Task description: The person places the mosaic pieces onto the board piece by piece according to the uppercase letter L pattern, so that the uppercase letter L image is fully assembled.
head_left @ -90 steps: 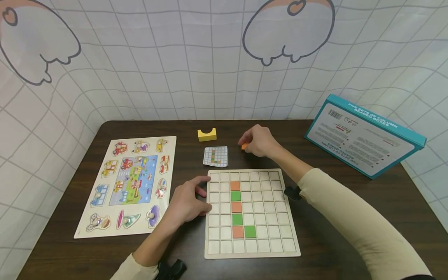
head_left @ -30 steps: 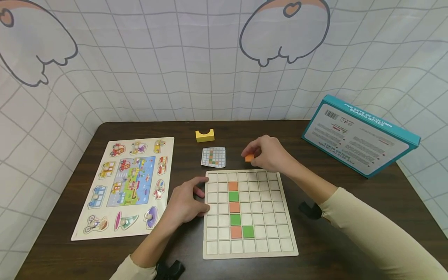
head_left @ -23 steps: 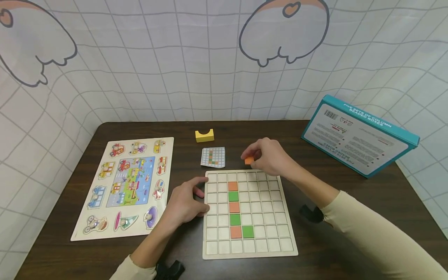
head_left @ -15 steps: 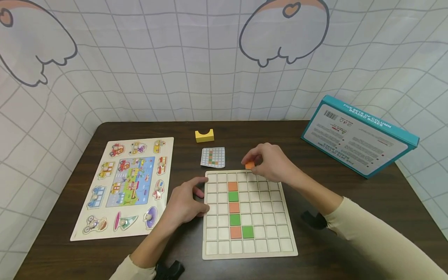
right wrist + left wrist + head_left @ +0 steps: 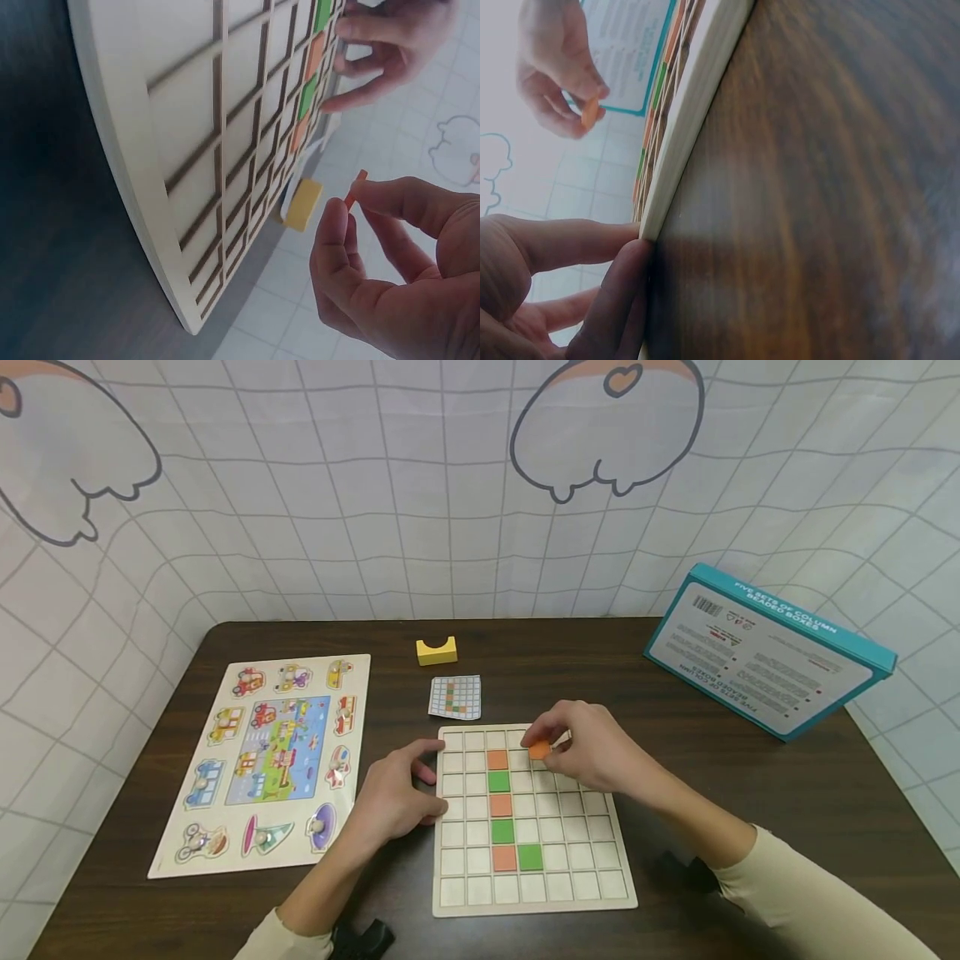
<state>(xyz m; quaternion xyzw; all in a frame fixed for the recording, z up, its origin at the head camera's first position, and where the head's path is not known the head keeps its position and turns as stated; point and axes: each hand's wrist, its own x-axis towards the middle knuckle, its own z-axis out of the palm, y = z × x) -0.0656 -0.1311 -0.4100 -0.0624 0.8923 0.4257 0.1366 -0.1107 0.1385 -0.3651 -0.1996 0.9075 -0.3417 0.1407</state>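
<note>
A wooden grid board lies on the dark table, with a column of alternating orange and green tiles and one more green tile beside its lowest orange tile. My right hand pinches a loose orange tile just above the board's upper rows; the right wrist view shows the tile edge-on between thumb and fingers. My left hand rests against the board's left edge, fingers straight, touching it. A small pattern card lies behind the board.
A picture peg puzzle lies to the left. A yellow arched block sits behind the card. A teal box leans at the back right. Black wrist straps show near both forearms.
My right hand has carried the orange tile from the table behind the board forward and down, over the board's top rows. The left hand stayed at the board's edge.
</note>
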